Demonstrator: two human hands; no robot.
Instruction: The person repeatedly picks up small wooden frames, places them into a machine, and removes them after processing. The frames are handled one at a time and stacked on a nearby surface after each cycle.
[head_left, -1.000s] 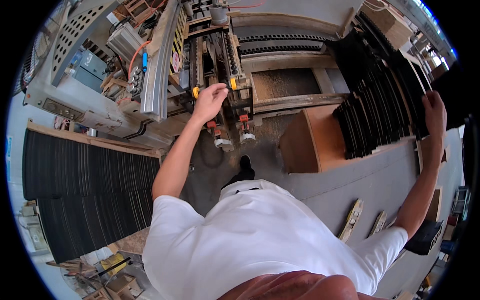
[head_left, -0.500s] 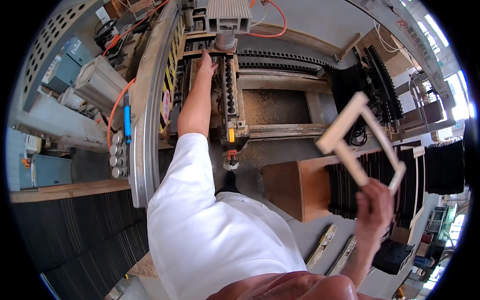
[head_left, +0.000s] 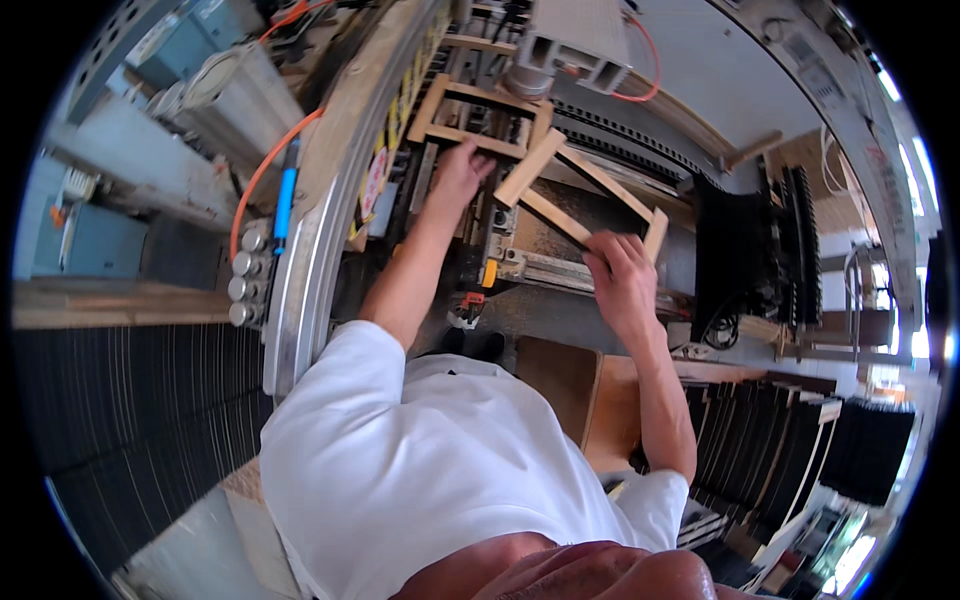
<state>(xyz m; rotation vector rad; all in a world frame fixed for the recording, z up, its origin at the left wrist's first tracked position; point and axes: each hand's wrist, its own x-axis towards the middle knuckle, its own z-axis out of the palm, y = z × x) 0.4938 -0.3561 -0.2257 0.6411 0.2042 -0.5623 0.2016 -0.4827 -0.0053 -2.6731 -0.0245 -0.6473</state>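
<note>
My right hand (head_left: 622, 275) is closed on the near side of a pale rectangular wooden frame (head_left: 535, 168). It holds the frame tilted, above the machine bed. A second wooden frame (head_left: 432, 108) lies in the machine, under and beside the round machine head (head_left: 537, 75). My left hand (head_left: 462, 175) is at that frame's near rail, fingertips against or just short of it, thumb apart. The held frame's left end comes close to the second frame's right end; whether they touch I cannot tell.
A metal rail (head_left: 310, 270) runs along my left, with a blue tool (head_left: 285, 210) on its outer side. A black cable chain (head_left: 630, 135) lies beyond the held frame. Dark stacked panels (head_left: 745, 440) stand at the right, a brown box (head_left: 610, 400) nearer me.
My right hand has carried the wooden frame from the far right in over the machine bed. My left arm is now more bent, its hand nearer me. The whole view has shifted.
</note>
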